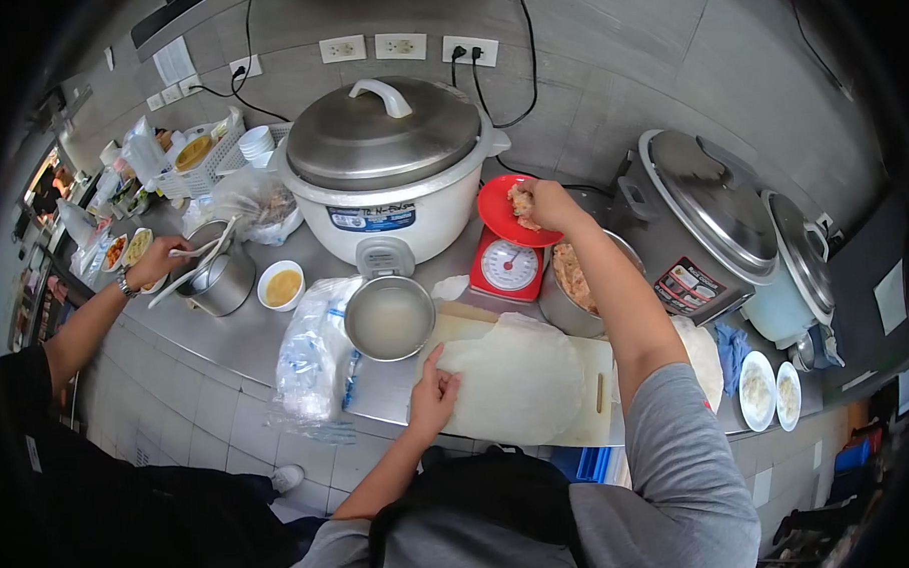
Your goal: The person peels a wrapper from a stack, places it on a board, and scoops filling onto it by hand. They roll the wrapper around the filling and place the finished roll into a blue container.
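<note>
The right hand point(547, 206) hid part of the orange-pink meat mixture point(521, 208) on the red plate point(498, 214), so its grip could not be made out. The plate covered the top of the red dial scale point(509, 266), whose numerals were too small to read. The right forearm point(615, 288) blocked part of the metal pot of filling point(560, 305) and some pale round sheets point(699, 354). The number of sheets in the stack point(513, 377) under the left hand point(433, 393) could not be told. The co-worker's head lay outside the view, the black sleeve point(23, 389) faded into the dark border, and the small print on the wall notice point(174, 62) was illegible.
</note>
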Action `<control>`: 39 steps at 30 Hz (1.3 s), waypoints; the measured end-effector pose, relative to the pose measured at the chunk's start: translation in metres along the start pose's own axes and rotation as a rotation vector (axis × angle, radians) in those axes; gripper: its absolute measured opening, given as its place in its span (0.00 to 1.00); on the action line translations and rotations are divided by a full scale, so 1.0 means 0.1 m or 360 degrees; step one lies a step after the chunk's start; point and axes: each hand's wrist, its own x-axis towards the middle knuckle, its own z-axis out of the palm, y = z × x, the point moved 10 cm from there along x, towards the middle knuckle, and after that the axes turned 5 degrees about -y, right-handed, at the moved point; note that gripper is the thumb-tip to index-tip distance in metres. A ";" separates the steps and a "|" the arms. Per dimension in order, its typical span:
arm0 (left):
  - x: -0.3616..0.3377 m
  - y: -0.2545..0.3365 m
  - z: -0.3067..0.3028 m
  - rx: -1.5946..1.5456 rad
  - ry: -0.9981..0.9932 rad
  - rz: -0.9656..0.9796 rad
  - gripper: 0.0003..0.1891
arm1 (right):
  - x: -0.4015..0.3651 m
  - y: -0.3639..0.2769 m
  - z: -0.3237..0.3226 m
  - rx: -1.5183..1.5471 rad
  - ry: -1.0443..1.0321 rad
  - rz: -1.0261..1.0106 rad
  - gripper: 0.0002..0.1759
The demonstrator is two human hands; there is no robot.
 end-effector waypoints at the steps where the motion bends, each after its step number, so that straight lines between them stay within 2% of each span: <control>1: -0.02 -0.01 0.00 -0.0017 0.0000 -0.0011 0.33 | 0.01 -0.03 0.00 -0.0167 0.0062 -0.0043 0.27; 4: -0.03 0.03 -0.01 0.0025 0.0001 0.0026 0.33 | -0.04 -0.04 -0.15 -0.0405 0.0168 0.0076 0.24; 10: -0.02 0.02 0.02 0.0030 -0.0018 0.0059 0.33 | -0.19 -0.10 -0.35 -0.0386 0.0247 0.0101 0.14; 16: -0.03 0.11 0.02 0.0073 -0.0055 0.0060 0.33 | -0.20 -0.09 -0.49 -0.0033 0.0330 0.0096 0.13; 19: -0.05 0.18 0.00 0.0130 -0.0052 0.0074 0.33 | -0.10 -0.07 -0.41 0.0096 0.0335 -0.0053 0.14; 23: -0.05 0.17 0.01 0.0114 -0.0049 0.0121 0.33 | -0.03 0.00 -0.36 0.0362 0.0427 -0.0003 0.09; 24: -0.05 0.17 0.01 0.0117 -0.0048 0.0133 0.33 | -0.06 -0.08 -0.40 0.0263 0.0475 -0.0061 0.07; 27: -0.05 0.15 0.00 0.0158 -0.0051 0.0159 0.33 | 0.00 -0.06 -0.35 0.0189 0.0419 -0.0047 0.09; 30: -0.04 0.15 0.00 0.0158 -0.0052 0.0178 0.33 | 0.08 0.05 -0.08 -0.0061 0.0182 0.0273 0.18; 34: -0.02 0.16 0.01 0.0121 -0.0071 0.0153 0.32 | 0.02 -0.02 0.29 -0.0224 0.0227 0.0348 0.35; 37: -0.02 0.15 0.01 0.0098 -0.0091 0.0141 0.31 | 0.08 0.04 0.46 -0.0181 0.0142 0.0301 0.29; 38: -0.02 0.14 0.01 0.0091 -0.0103 0.0145 0.31 | 0.09 0.03 0.46 -0.0222 0.0156 0.0242 0.23; 39: -0.02 0.14 0.01 0.0085 -0.0117 0.0149 0.31 | 0.07 0.12 0.51 0.0312 0.0047 0.0290 0.23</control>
